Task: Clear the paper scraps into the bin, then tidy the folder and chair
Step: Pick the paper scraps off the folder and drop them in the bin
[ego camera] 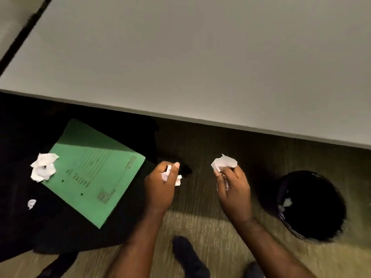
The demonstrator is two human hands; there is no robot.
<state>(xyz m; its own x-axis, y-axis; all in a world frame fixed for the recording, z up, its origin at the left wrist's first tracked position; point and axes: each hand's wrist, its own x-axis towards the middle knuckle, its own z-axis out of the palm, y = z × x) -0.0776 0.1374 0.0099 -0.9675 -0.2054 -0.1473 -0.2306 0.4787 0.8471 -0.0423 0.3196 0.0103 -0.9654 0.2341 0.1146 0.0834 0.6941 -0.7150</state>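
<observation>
Over the striped carpet floor (200,217), beside the round black waste bin (313,205) and the flat green card folder (94,173) on the black chair seat (30,227), I hold both hands closed on white paper scraps, left hand (160,187) and right hand (232,189), ready to bin them, while a crumpled white paper wad (43,167) waits at the folder's edge.

flat green card folder (94,173): matt, smooth, printed black lines | crumpled white paper scraps (43,167): matt, creased | pale grey tabletop (200,57): smooth, matt, plain | black chair seat (30,127): dark, matt, material unclear | olive floor (200,217): ribbed, carpet-like texture | round black bin (311,205): slightly glossy liner at rim
</observation>
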